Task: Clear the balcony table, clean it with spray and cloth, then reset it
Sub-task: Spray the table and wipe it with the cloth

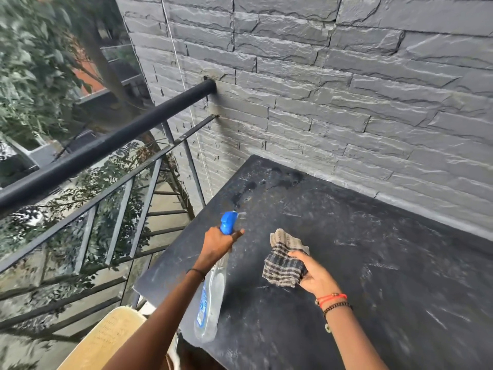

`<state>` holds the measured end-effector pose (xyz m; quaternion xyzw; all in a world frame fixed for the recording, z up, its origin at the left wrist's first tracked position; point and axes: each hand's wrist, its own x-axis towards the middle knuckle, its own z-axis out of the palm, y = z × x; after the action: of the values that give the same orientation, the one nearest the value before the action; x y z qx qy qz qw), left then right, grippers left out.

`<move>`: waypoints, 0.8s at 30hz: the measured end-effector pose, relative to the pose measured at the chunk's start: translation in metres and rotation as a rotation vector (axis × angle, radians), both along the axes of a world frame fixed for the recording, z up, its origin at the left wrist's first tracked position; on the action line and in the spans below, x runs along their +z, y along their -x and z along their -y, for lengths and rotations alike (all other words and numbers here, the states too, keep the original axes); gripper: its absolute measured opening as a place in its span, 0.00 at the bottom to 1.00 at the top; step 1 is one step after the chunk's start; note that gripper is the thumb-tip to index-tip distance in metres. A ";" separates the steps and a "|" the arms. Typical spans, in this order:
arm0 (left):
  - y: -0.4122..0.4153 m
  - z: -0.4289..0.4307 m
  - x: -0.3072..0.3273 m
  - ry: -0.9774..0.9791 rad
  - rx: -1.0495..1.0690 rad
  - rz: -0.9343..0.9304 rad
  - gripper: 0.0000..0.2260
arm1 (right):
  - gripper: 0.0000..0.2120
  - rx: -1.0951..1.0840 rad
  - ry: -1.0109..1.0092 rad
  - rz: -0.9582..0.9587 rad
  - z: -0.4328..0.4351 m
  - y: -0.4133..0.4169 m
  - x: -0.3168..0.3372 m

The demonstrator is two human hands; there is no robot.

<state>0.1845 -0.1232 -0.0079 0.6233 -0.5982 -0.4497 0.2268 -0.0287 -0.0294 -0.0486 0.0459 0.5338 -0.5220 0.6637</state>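
My left hand (217, 245) grips the neck of a clear spray bottle (210, 300) with a blue trigger head, its nozzle aimed at the far left part of the dark balcony table (373, 263). One finger lies along the trigger. A bunched checked cloth (284, 260) is held in my right hand (313, 275), just above the middle of the tabletop. The table surface is dusty and scuffed, with darker wet-looking patches (266, 182) near its far left corner.
A grey stone-clad wall (346, 89) runs along the table's far side. A black metal railing (106, 140) borders the left, with trees and buildings beyond. A pale yellow chair back (106, 340) stands at the table's near left corner.
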 end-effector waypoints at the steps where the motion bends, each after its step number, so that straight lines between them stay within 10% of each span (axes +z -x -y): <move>1: 0.001 -0.008 0.000 0.004 -0.027 -0.017 0.16 | 0.04 -0.016 0.002 -0.005 -0.003 0.000 -0.001; 24: -0.125 -0.086 -0.003 0.062 0.087 -0.007 0.14 | 0.09 -0.050 0.034 -0.017 -0.069 -0.097 -0.016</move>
<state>0.3091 -0.0367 -0.0110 0.6399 -0.5834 -0.4226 0.2674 0.0688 0.0398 -0.0641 0.0436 0.5291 -0.5479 0.6466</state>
